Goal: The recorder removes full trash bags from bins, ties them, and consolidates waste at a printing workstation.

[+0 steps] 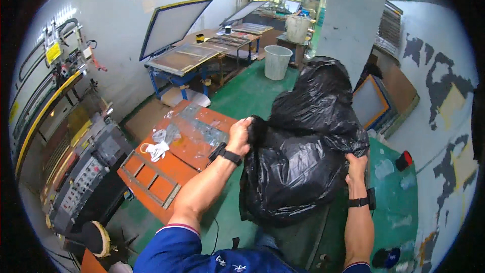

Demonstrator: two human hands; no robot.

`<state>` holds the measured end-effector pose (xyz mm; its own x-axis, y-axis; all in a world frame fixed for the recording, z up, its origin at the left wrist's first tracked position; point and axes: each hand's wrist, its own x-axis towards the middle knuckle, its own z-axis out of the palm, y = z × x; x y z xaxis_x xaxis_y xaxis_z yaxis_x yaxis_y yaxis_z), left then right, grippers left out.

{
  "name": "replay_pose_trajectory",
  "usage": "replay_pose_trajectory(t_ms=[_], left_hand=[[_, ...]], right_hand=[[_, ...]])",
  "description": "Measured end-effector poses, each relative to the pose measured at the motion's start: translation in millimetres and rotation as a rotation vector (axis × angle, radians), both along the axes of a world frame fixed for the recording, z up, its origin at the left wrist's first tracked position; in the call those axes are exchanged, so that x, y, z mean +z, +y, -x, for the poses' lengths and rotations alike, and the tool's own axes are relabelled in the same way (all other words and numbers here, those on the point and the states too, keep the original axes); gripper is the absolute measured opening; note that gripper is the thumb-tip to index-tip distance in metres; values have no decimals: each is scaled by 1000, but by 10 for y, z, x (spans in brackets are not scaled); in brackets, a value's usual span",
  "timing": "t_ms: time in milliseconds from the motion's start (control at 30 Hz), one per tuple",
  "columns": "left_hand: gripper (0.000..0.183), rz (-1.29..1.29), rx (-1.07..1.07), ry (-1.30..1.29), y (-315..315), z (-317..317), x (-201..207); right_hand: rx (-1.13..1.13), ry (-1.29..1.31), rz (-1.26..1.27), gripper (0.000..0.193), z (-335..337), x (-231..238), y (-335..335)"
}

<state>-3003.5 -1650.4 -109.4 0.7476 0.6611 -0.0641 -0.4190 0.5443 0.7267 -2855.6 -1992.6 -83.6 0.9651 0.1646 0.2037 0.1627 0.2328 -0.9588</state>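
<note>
A large black plastic bag (303, 162) spreads out in front of me, puffed up and creased, its far end rising toward the aisle. My left hand (240, 135) is closed around the bunched film at its left edge. At the right edge, my right hand (356, 166) pinches the plastic between thumb and fingers. Both arms reach forward, each with a black strap at the wrist. What lies inside or under the bag is hidden.
To the left stands an orange table (197, 159) with a wooden frame (150, 179) and a crumpled white glove (157, 150). Beyond are a control-panel machine (83, 177), a screen-printing table (184, 59) and a pale bin (277, 63). Framed boards (373, 100) lean at right.
</note>
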Motion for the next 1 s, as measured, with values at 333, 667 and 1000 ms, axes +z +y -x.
replay_pose_trajectory(t_ms=[333,667,1000], left_hand=[[21,83,-37,136,1478,-2653,-314],[20,76,14,129,3739,-4547,-517],[30,-175,146,264,5911,-6573,-154]], right_hand=[[5,54,167,14,-2565,-289,1812],[233,70,193,26,-4723,-493,4337],[181,251,109,28,-6784,-719,6692]])
